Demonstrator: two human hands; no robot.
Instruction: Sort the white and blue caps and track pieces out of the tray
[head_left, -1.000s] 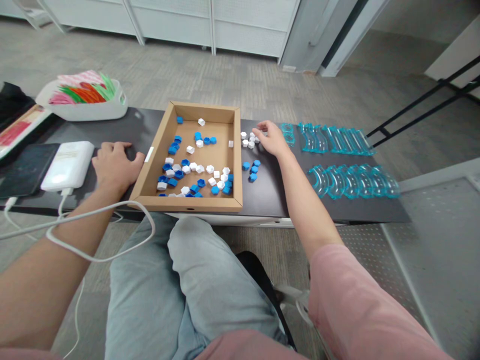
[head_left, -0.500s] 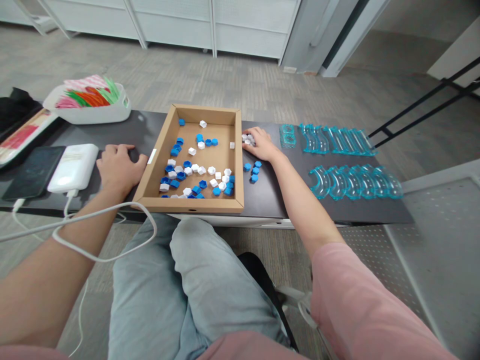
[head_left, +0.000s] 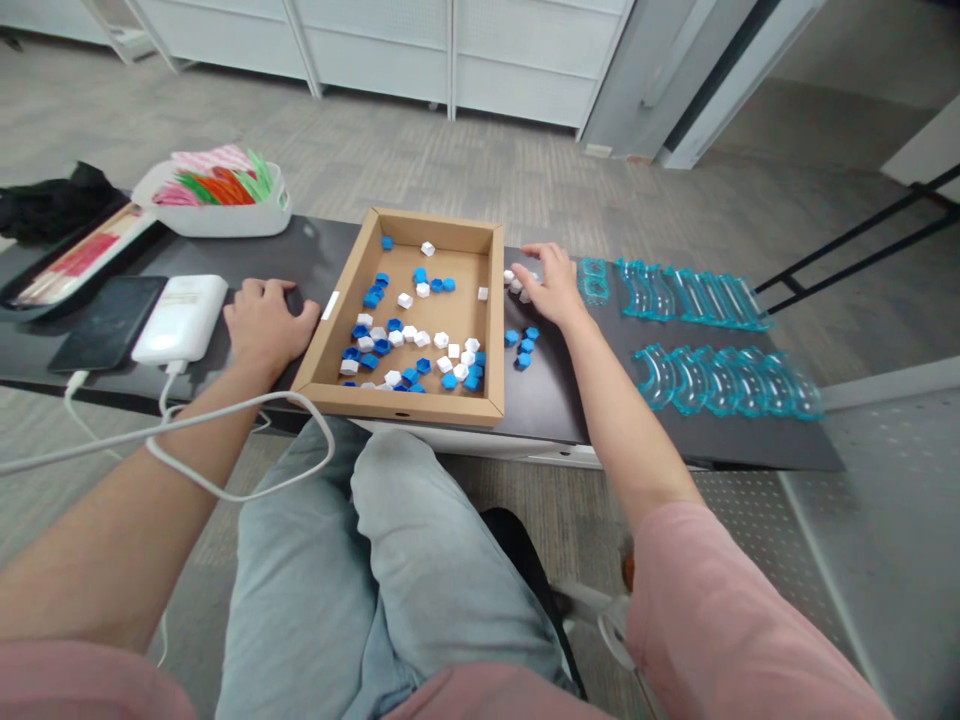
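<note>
My right hand (head_left: 555, 285) reaches forward over the counter (head_left: 555, 395), forearm angled in from the lower right, palm down and wrist nearly straight. My grip there is fairly wide, thumb and fingers parted at the small white pieces (head_left: 514, 283) just beside the right wall of the cardboard box (head_left: 401, 402); I cannot tell whether a piece is pinched under my fingertips. The 4 blue pieces (head_left: 523, 346) lie on the counter nearer my body, and the teal plastic parts (head_left: 731, 382) stand in 2 rows farther right.

My left hand (head_left: 266, 325) rests palm down on the counter, left of the box, its grip spread and relaxed, the thumb out toward the box's left wall. It lies between the box and the white power bank (head_left: 180, 318). Mixed white and blue pieces are scattered inside the box, mostly toward my side.
</note>
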